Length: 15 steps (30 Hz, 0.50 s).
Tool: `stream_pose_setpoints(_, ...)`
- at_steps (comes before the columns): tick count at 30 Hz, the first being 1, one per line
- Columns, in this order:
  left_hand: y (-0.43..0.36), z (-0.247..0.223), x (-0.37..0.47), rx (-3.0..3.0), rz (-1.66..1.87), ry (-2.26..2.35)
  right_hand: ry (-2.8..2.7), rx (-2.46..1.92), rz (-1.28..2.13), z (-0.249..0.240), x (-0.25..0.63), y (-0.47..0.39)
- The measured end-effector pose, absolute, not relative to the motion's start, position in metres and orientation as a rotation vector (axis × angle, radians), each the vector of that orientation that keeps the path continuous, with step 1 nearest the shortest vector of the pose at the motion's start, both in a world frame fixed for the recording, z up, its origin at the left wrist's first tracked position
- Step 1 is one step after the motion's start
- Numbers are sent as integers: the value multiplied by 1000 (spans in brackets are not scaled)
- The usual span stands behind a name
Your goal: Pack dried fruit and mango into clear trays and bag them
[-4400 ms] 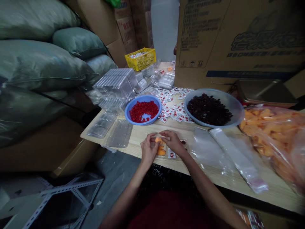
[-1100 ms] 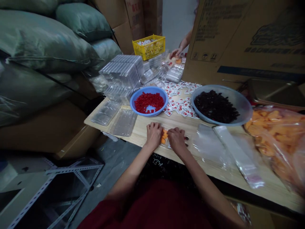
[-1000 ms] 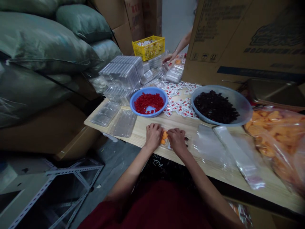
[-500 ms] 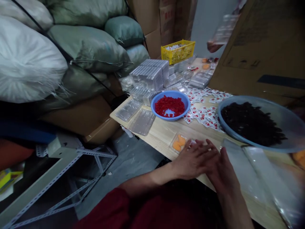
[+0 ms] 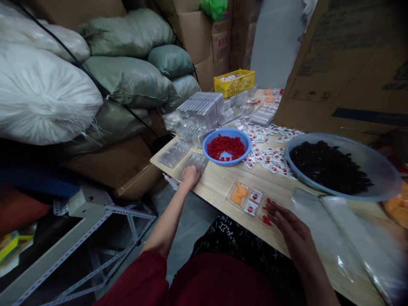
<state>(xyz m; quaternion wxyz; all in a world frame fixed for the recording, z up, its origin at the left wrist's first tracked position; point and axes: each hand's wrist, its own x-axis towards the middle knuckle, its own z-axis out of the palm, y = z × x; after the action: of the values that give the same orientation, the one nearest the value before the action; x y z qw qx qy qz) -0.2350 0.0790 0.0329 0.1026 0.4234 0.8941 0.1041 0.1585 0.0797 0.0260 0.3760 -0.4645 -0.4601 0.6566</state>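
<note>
One light edge-pinch suits the clear tray [image 5: 195,159] under my left hand [image 5: 190,175], its grip, like that of my right hand [image 5: 293,227], hidden.

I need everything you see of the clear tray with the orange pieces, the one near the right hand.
The tray looks like thin, see-through plastic, shallow and uncovered, lying flat on the wooden tabletop near its front edge. From left to right in view it holds orange pieces, two white packets with red print, and red pieces. The right hand partly hides its right end; whether hand and plastic touch, I cannot tell.
</note>
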Motion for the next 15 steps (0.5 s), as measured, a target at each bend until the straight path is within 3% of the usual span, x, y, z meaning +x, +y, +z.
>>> stream_pose_setpoints(15, 93, -5, -268, 977, 954, 2140, -1217, -1206, 1801, 29, 137, 73)
